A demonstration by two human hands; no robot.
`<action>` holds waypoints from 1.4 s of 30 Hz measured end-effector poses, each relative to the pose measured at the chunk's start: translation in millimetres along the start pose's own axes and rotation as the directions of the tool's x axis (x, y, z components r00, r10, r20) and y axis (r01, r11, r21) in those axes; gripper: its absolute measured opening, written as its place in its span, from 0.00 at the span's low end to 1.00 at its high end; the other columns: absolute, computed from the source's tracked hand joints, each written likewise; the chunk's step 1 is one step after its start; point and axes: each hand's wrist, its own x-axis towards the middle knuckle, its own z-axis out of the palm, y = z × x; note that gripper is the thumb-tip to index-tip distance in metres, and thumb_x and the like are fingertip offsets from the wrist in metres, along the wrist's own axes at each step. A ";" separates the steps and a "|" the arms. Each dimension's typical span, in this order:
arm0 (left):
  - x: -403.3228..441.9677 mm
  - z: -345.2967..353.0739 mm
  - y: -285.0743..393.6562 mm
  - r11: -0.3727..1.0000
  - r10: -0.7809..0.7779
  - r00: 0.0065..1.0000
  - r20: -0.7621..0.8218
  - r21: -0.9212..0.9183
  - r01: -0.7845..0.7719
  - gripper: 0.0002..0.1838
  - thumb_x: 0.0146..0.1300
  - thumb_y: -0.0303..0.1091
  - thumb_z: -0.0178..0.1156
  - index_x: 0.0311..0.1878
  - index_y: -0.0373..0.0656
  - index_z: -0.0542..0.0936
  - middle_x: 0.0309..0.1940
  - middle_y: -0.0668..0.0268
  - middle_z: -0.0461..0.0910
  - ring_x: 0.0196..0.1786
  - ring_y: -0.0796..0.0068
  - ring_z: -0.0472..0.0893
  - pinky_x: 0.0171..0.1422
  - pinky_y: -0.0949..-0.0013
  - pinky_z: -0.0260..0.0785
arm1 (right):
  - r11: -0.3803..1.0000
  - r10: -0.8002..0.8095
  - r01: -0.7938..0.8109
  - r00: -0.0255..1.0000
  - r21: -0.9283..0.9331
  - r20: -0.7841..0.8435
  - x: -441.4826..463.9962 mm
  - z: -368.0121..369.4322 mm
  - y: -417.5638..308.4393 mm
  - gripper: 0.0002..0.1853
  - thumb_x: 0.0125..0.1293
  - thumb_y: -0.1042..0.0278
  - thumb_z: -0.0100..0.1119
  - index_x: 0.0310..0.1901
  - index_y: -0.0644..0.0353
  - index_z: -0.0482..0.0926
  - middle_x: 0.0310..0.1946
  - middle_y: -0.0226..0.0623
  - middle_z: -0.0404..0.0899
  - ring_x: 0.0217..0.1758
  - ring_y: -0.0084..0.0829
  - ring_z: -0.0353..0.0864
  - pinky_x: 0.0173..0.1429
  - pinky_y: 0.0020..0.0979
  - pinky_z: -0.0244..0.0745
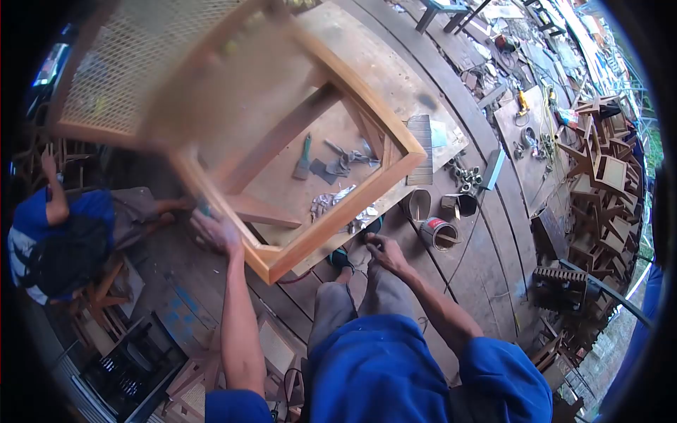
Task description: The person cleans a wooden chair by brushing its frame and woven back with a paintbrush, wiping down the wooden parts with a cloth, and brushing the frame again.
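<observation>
A wooden chair frame (338, 240) with a woven cane panel (134, 63) stands tilted on the worktable (352, 42). My left hand (217, 231) is at the outer side of its left rail, fingers curled and slightly blurred. A small teal patch shows by those fingertips; what it is I cannot make out. My right hand (386, 254) is over my knee, below the table edge, its fingers bent together; their contents are hidden. Through the frame I see a green-handled brush (304, 158), grey sheets (324, 171) and a crumpled cloth (335, 203) on the table.
Open cans (441, 234) stand on the plank floor right of the table, near a cluster of small metal parts (465, 178). Wooden chair frames (606, 183) are piled at far right. Another person (63, 233) sits at left. A yellow tool (522, 103) lies farther off.
</observation>
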 end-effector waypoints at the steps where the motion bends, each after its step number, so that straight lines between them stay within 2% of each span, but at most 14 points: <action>1: 1.0 3.2 -2.9 1.000 -0.012 0.999 -0.038 -0.019 0.011 0.18 0.77 0.38 0.54 0.60 0.35 0.75 0.55 0.44 0.76 0.63 0.39 0.75 0.66 0.42 0.65 | 0.999 -0.041 0.041 0.999 0.006 -0.030 26.2 1.9 7.8 0.19 0.71 0.60 0.67 0.53 0.68 0.85 0.45 0.51 0.89 0.46 0.43 0.90 0.54 0.40 0.83; 3: 0.1 0.2 0.0 0.998 0.011 1.000 -0.027 -0.055 -0.012 0.18 0.78 0.37 0.54 0.60 0.33 0.74 0.55 0.43 0.75 0.61 0.39 0.75 0.65 0.41 0.65 | 0.997 -0.071 0.072 0.997 0.019 -0.039 78.3 11.3 22.9 0.20 0.70 0.59 0.67 0.54 0.68 0.85 0.44 0.51 0.89 0.46 0.43 0.90 0.54 0.40 0.83; 5: 3.1 5.6 1.6 0.995 0.032 0.999 -0.016 -0.097 -0.034 0.18 0.79 0.37 0.54 0.61 0.32 0.74 0.54 0.43 0.75 0.59 0.38 0.75 0.64 0.41 0.65 | 0.922 -0.348 0.304 0.922 -0.238 -0.169 133.1 18.6 34.2 0.18 0.71 0.60 0.62 0.55 0.63 0.85 0.48 0.59 0.86 0.52 0.57 0.86 0.56 0.47 0.80; 15: 0.7 12.4 -1.6 0.995 -0.069 0.998 -0.013 -0.080 0.068 0.25 0.85 0.45 0.48 0.61 0.26 0.71 0.55 0.37 0.74 0.59 0.39 0.77 0.62 0.42 0.65 | 0.951 -0.183 0.100 0.945 -0.292 -0.272 301.1 36.1 -28.0 0.15 0.74 0.68 0.52 0.58 0.59 0.78 0.59 0.53 0.77 0.55 0.62 0.82 0.56 0.58 0.77; 17: 1.0 11.5 -0.2 0.997 -0.078 0.997 0.007 -0.022 0.079 0.28 0.86 0.48 0.46 0.65 0.26 0.70 0.57 0.37 0.74 0.60 0.38 0.77 0.62 0.42 0.66 | 0.970 -0.195 0.120 0.901 -0.211 -0.386 317.6 41.4 -22.0 0.15 0.73 0.67 0.54 0.57 0.61 0.78 0.57 0.57 0.76 0.54 0.63 0.80 0.57 0.59 0.75; 19: -0.1 12.5 2.6 0.992 -0.124 0.992 -0.005 0.001 0.124 0.31 0.85 0.50 0.46 0.69 0.25 0.69 0.60 0.36 0.74 0.63 0.36 0.76 0.64 0.43 0.67 | 0.959 -0.268 0.120 0.677 -0.257 -0.686 331.6 40.0 -21.4 0.15 0.71 0.66 0.57 0.56 0.62 0.77 0.58 0.60 0.75 0.54 0.64 0.79 0.58 0.59 0.73; 21: -0.2 12.4 -5.7 0.986 -0.164 0.986 0.013 0.032 0.163 0.34 0.85 0.52 0.45 0.72 0.25 0.66 0.63 0.34 0.72 0.67 0.36 0.74 0.70 0.43 0.65 | 0.954 -0.218 0.007 0.706 -0.300 -0.674 348.9 36.3 -1.7 0.19 0.70 0.62 0.61 0.58 0.64 0.76 0.57 0.65 0.75 0.53 0.64 0.79 0.60 0.58 0.73; 23: -2.2 12.3 -7.8 0.977 -0.205 0.978 0.034 0.063 0.203 0.37 0.84 0.55 0.43 0.75 0.26 0.64 0.67 0.33 0.70 0.71 0.35 0.71 0.76 0.43 0.64 | 0.979 -0.079 -0.016 0.890 -0.203 -0.448 358.7 25.2 11.7 0.25 0.70 0.62 0.61 0.64 0.65 0.73 0.55 0.68 0.76 0.53 0.65 0.79 0.58 0.57 0.73; 29: -0.2 12.5 -3.2 0.988 -0.108 0.994 0.008 0.114 0.107 0.34 0.85 0.53 0.45 0.70 0.25 0.67 0.61 0.34 0.73 0.63 0.35 0.76 0.66 0.42 0.67 | 0.957 -0.220 0.061 0.786 -0.282 -0.577 334.6 30.9 -7.6 0.22 0.68 0.67 0.60 0.63 0.63 0.74 0.56 0.62 0.76 0.55 0.64 0.78 0.58 0.57 0.75; 31: -0.3 10.8 2.8 0.988 -0.139 0.990 0.035 0.067 0.136 0.33 0.85 0.53 0.45 0.69 0.25 0.67 0.60 0.34 0.73 0.63 0.35 0.76 0.65 0.42 0.67 | 0.880 -0.431 0.336 0.861 -0.335 -0.270 327.3 38.3 -14.2 0.24 0.67 0.70 0.60 0.65 0.63 0.73 0.57 0.59 0.75 0.61 0.60 0.76 0.62 0.55 0.74; 35: -1.9 13.5 1.3 0.991 -0.137 0.990 0.016 0.005 0.137 0.34 0.85 0.54 0.46 0.70 0.25 0.67 0.62 0.33 0.73 0.65 0.35 0.75 0.66 0.42 0.67 | 0.797 -0.418 0.269 0.892 -0.540 -0.172 338.1 56.9 -13.3 0.12 0.67 0.70 0.56 0.51 0.60 0.77 0.52 0.50 0.75 0.61 0.52 0.74 0.65 0.51 0.71; 39: -6.0 20.3 -9.6 0.975 -0.202 0.978 -0.048 0.088 0.206 0.40 0.84 0.56 0.46 0.77 0.24 0.61 0.68 0.31 0.69 0.70 0.34 0.72 0.75 0.42 0.63 | 0.853 -0.449 0.359 0.874 -0.378 -0.185 327.5 51.2 -12.4 0.08 0.69 0.71 0.57 0.46 0.62 0.78 0.48 0.51 0.75 0.58 0.55 0.74 0.62 0.51 0.71; 41: -1.9 9.4 10.8 0.945 -0.307 0.947 0.096 -0.087 0.315 0.40 0.84 0.56 0.46 0.79 0.25 0.58 0.68 0.32 0.68 0.72 0.35 0.70 0.77 0.45 0.62 | 0.926 -0.378 0.351 0.854 -0.139 -0.357 315.9 57.6 9.8 0.10 0.70 0.73 0.58 0.51 0.63 0.79 0.50 0.52 0.80 0.56 0.53 0.80 0.61 0.49 0.75; 42: -6.2 16.7 -5.3 0.957 -0.286 0.956 0.064 -0.025 0.289 0.39 0.84 0.55 0.45 0.79 0.26 0.57 0.69 0.32 0.68 0.73 0.36 0.69 0.77 0.46 0.61 | 0.972 -0.232 0.234 0.935 -0.027 -0.269 304.9 42.3 6.9 0.10 0.73 0.73 0.58 0.52 0.64 0.79 0.51 0.51 0.82 0.54 0.49 0.82 0.58 0.46 0.77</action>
